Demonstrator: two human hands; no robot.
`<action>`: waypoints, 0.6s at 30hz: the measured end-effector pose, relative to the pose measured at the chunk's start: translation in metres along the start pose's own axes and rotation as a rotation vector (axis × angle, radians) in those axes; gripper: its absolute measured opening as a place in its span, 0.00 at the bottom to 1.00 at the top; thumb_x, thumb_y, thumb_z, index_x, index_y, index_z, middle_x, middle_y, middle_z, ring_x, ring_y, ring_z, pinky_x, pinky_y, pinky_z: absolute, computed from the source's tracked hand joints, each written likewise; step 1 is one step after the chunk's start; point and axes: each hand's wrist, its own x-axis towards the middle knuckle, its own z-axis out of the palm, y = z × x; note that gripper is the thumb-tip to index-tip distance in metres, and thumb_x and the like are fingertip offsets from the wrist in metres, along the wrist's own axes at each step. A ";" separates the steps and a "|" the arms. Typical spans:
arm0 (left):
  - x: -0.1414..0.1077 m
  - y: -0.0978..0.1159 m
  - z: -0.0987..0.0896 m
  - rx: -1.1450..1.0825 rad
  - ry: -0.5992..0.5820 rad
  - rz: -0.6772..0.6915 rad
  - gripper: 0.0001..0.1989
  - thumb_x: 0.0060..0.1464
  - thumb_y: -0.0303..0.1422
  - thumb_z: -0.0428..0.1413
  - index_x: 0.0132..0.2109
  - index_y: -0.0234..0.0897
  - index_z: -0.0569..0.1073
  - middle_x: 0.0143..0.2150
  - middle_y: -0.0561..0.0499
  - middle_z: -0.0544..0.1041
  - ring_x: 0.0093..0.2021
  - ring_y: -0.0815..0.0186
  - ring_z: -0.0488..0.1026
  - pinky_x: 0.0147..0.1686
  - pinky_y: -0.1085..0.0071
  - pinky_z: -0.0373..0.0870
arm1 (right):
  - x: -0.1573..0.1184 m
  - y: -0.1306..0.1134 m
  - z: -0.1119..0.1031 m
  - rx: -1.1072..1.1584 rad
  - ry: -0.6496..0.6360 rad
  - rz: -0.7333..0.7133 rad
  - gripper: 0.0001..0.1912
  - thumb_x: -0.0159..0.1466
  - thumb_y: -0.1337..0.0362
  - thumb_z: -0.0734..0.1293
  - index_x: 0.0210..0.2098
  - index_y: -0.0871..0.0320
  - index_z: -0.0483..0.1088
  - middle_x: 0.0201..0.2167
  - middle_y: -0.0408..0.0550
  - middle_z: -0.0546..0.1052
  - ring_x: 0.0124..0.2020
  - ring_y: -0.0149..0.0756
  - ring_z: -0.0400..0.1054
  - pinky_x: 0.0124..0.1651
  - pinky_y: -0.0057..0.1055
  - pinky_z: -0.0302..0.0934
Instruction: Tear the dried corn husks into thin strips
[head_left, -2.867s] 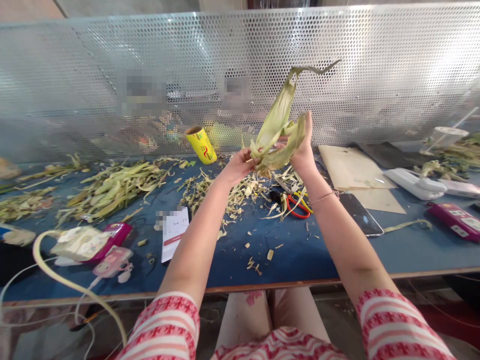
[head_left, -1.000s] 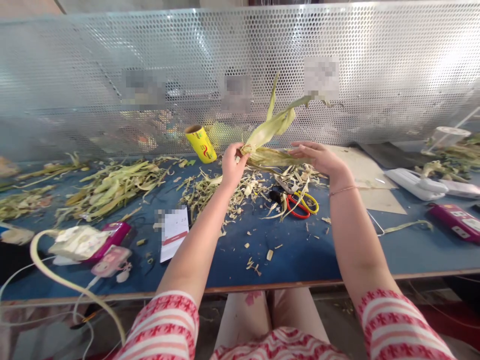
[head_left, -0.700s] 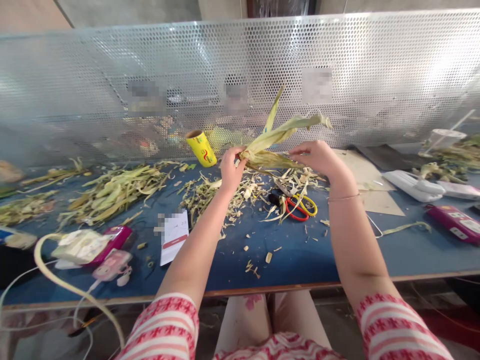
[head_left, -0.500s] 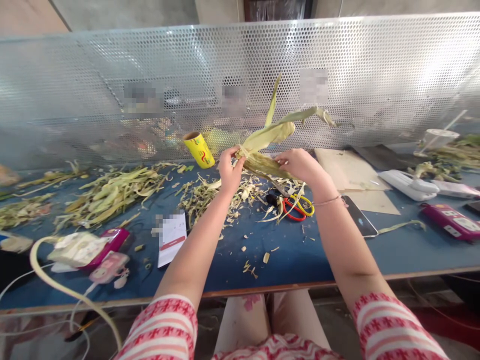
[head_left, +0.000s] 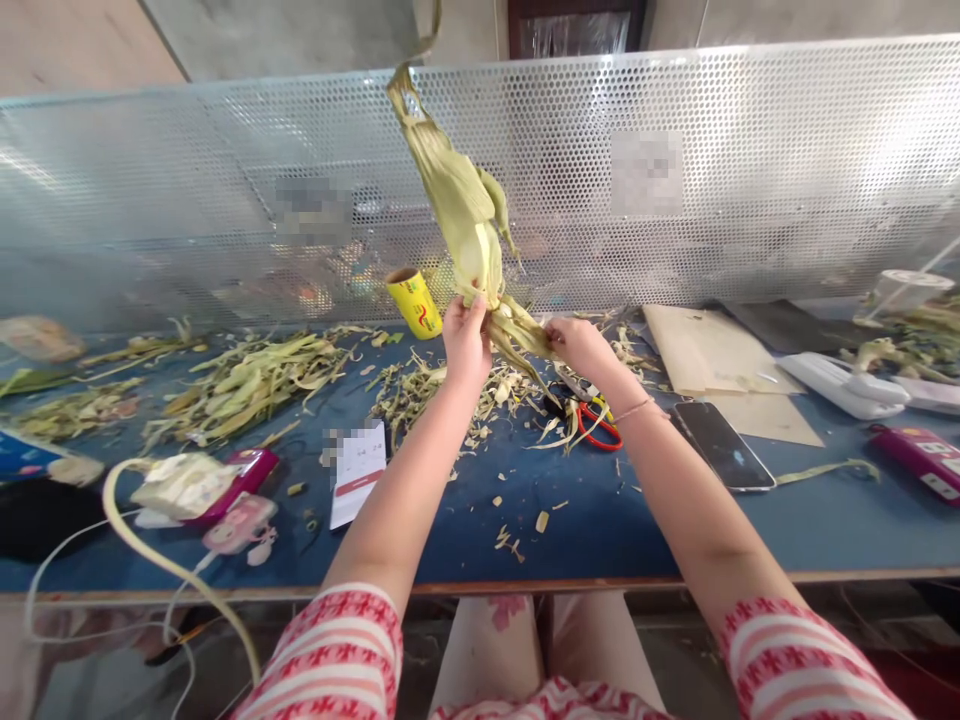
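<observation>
Closed fingers show on both hands from where I watch: the left hand [head_left: 466, 345] grips the base of the corn husk [head_left: 457, 205], and the right hand [head_left: 576, 345] pinches one of its lower leaves, drawn out to the right. I see the husk held up over the tabletop, its long leaf rising past the top edge of the perforated screen [head_left: 300, 150], the largest thing in my view. Next in size comes the blue tabletop [head_left: 480, 550]. On its left side lies a heap of husk strips [head_left: 255, 380]; a looser pile of shreds [head_left: 412, 390] spreads beneath and behind my left hand. Right of my right hand, flat brown sheets [head_left: 697, 350] lie near the screen, with a dark phone [head_left: 724, 445] just in front of them. Left of the husk, a yellow tube [head_left: 415, 304] leans near the screen. Scissors [head_left: 600, 430] with red and yellow handles rest by my right forearm, and a small pale scrap [head_left: 541, 521] lies near the front edge.
</observation>
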 end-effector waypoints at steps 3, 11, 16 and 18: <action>0.001 -0.004 -0.003 -0.104 0.007 -0.054 0.19 0.53 0.44 0.60 0.49 0.43 0.71 0.37 0.52 0.80 0.40 0.69 0.77 0.43 0.70 0.73 | 0.001 0.004 0.008 -0.006 0.013 -0.003 0.11 0.60 0.72 0.61 0.38 0.59 0.73 0.38 0.52 0.79 0.39 0.38 0.71 0.42 0.29 0.58; 0.001 -0.019 -0.007 -0.194 0.122 -0.221 0.20 0.40 0.43 0.68 0.36 0.37 0.72 0.28 0.53 0.77 0.27 0.70 0.74 0.32 0.72 0.72 | 0.002 0.016 0.048 -0.004 -0.007 0.048 0.11 0.61 0.73 0.60 0.37 0.60 0.73 0.38 0.54 0.78 0.39 0.38 0.71 0.43 0.30 0.61; 0.009 -0.025 -0.015 0.044 0.080 -0.006 0.23 0.36 0.42 0.69 0.38 0.36 0.74 0.35 0.50 0.79 0.36 0.67 0.77 0.40 0.70 0.72 | 0.008 0.023 0.042 0.133 0.034 0.053 0.14 0.54 0.78 0.62 0.37 0.61 0.73 0.40 0.54 0.79 0.43 0.40 0.71 0.51 0.35 0.63; 0.012 -0.026 -0.020 0.167 0.080 0.068 0.23 0.36 0.43 0.68 0.38 0.35 0.74 0.36 0.48 0.79 0.38 0.65 0.77 0.43 0.68 0.72 | 0.010 0.024 0.027 0.225 0.175 0.076 0.18 0.51 0.77 0.65 0.41 0.61 0.73 0.43 0.55 0.78 0.46 0.41 0.71 0.54 0.38 0.63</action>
